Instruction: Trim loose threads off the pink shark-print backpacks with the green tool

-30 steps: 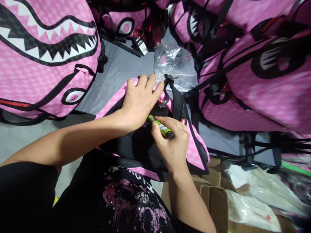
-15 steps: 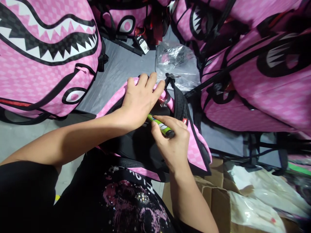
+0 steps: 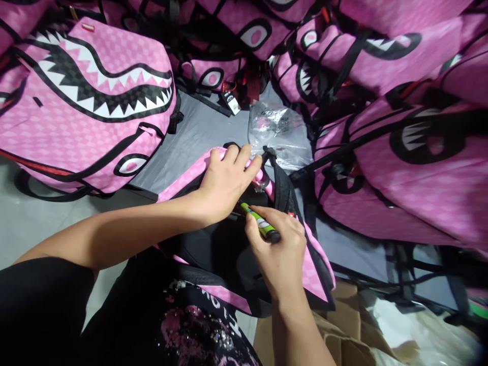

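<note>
A pink-and-black backpack (image 3: 224,254) lies in front of me, its black side with the padded strap facing up. My left hand (image 3: 227,178) rests over its upper edge, fingers spread apart and pressing on the pink border. In my right hand (image 3: 278,244) is a green marker pen (image 3: 261,223) with a black end, pinched between thumb and fingers. The pen's tip points at the black fabric beside my left palm; what it touches there is hard to see. A pink looped piece in clear wrap (image 3: 262,178) sits by the shoulder strap.
A pink backpack with a shark-mouth print (image 3: 102,101) stands at left. More pink backpacks (image 3: 412,178) crowd the right and back. A clear plastic bag (image 3: 280,132) lies on the grey table (image 3: 206,122), near a hang tag (image 3: 231,102). Cardboard (image 3: 343,310) is at lower right.
The view has tilted upward, so everything sits lower in it and more backpacks show at the back. Both hands keep about the same place on the backpack, the pen still held.
</note>
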### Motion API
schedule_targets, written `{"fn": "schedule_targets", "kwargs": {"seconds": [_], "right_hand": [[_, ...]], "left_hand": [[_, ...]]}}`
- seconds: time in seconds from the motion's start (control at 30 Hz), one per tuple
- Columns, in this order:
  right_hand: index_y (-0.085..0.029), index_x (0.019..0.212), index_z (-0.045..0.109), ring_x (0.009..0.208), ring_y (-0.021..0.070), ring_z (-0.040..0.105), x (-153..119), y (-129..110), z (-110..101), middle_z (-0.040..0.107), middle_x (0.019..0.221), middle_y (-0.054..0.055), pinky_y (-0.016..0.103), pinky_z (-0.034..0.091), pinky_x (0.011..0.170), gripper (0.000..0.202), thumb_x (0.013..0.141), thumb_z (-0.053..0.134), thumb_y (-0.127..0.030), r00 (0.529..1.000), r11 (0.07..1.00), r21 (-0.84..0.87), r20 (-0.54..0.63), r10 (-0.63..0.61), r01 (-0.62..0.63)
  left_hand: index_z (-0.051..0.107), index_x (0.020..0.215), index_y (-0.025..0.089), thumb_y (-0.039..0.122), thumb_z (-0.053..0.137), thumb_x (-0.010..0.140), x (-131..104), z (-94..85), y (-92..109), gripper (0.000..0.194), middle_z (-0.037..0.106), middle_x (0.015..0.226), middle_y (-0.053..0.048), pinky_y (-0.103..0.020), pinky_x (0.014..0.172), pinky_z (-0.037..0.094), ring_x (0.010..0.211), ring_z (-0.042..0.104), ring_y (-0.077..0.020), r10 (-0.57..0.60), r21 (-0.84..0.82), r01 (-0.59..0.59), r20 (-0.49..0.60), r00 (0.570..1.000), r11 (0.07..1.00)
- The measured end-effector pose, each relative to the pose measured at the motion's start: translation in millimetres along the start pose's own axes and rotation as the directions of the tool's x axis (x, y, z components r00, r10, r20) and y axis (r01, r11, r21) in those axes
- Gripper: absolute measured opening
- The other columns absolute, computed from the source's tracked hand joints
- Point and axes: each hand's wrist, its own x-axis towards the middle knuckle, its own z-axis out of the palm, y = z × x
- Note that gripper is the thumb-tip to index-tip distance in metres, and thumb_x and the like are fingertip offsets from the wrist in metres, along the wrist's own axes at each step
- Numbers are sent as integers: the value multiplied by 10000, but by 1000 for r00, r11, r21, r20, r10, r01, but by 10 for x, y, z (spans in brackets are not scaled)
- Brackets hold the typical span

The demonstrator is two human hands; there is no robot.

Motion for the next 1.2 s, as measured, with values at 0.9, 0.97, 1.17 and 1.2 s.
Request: {"fn": "schedule_targets", "kwargs": {"seconds": [0.9, 0.97, 1.17, 1.2], "right_hand": [[-218, 900, 731, 739, 197, 701, -45, 41, 102, 778, 846, 17, 348, 468, 779, 160, 838, 591, -265, 978, 950, 299, 155, -142, 91], [-212, 920, 730, 765, 202, 700, -87, 19, 114, 775, 851, 23, 356, 458, 794, 170, 850, 584, -265, 974, 948, 300, 164, -158, 103], [-202, 931, 733, 739, 191, 699, -121, 32, 85, 774, 842, 14, 349, 447, 769, 170, 847, 591, -243, 972, 933, 327, 120, -201, 153], [-199, 927, 734, 736, 190, 699, -113, 39, 77, 774, 835, 14, 348, 446, 766, 169, 847, 592, -244, 972, 930, 331, 116, -205, 157]], "left_hand": [[-119, 1536, 264, 398, 884, 603, -1, -244, -192, 1376, -44, 1626, -212, -497, 889, 538, 1317, 332, -399, 17, 146, -82, 399, 917, 986], [-111, 1538, 244, 336, 867, 623, -35, -230, -206, 1343, -3, 1618, -232, -483, 878, 540, 1301, 355, -394, 31, 165, -103, 391, 920, 981], [-54, 1543, 198, 106, 673, 721, -50, -220, -371, 1101, 150, 1585, -221, -432, 953, 486, 1298, 382, -367, 186, 54, -219, 364, 913, 974], [-43, 1545, 201, 99, 669, 726, -43, -213, -424, 1089, 154, 1586, -213, -436, 987, 463, 1309, 376, -365, 219, 16, -241, 363, 906, 970]]}}
